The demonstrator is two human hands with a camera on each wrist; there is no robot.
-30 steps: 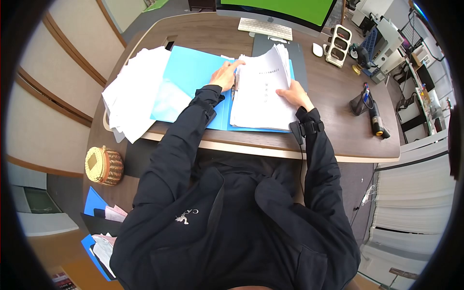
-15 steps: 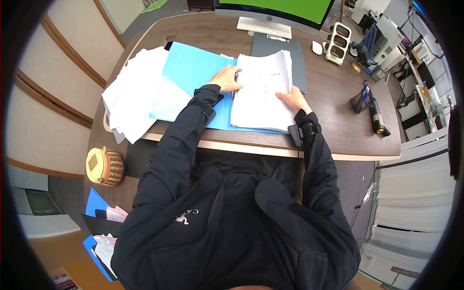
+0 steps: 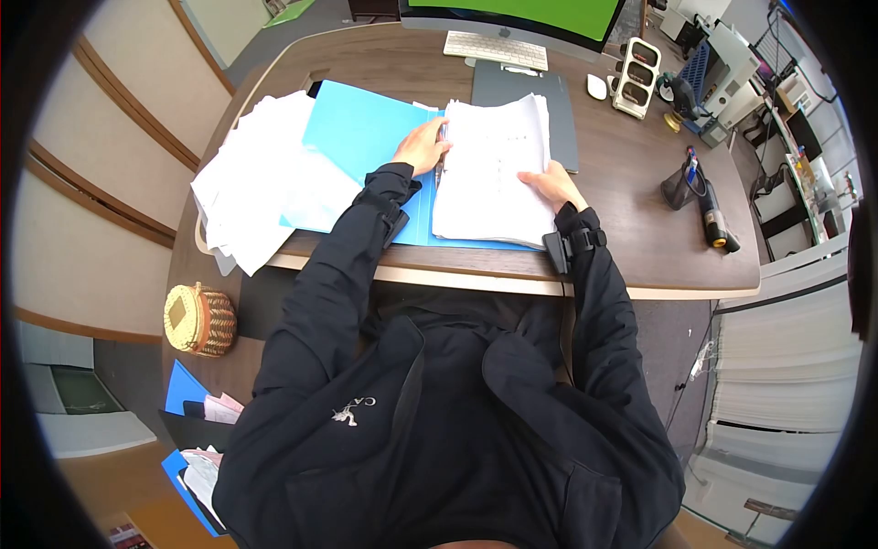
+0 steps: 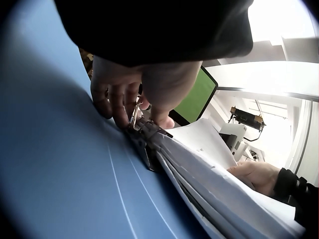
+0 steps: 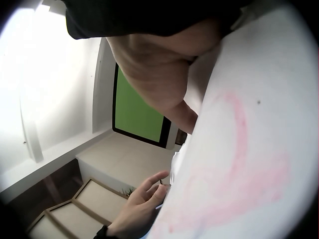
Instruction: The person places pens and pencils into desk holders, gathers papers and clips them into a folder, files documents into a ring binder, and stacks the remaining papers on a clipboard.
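A blue folder lies spread on the desk, with a thick stack of white papers on its right side. At the spine, my left hand grips the metal clip, fingers on the folder side and thumb on the paper side, as the left wrist view shows. My right hand holds the stack by its right edge, thumb on the top sheet and its other fingers hidden beneath. In the right wrist view, pink marks show on a sheet's underside.
Loose white sheets fan out left of the folder. Beyond it are a keyboard, a monitor, a mouse and a white holder. A pen cup stands at right, a woven basket at lower left.
My left hand has drawn back from its forward reach along the spine and closed at the clip. The raised far right corner of the papers has come down, with my right hand still at their edge.
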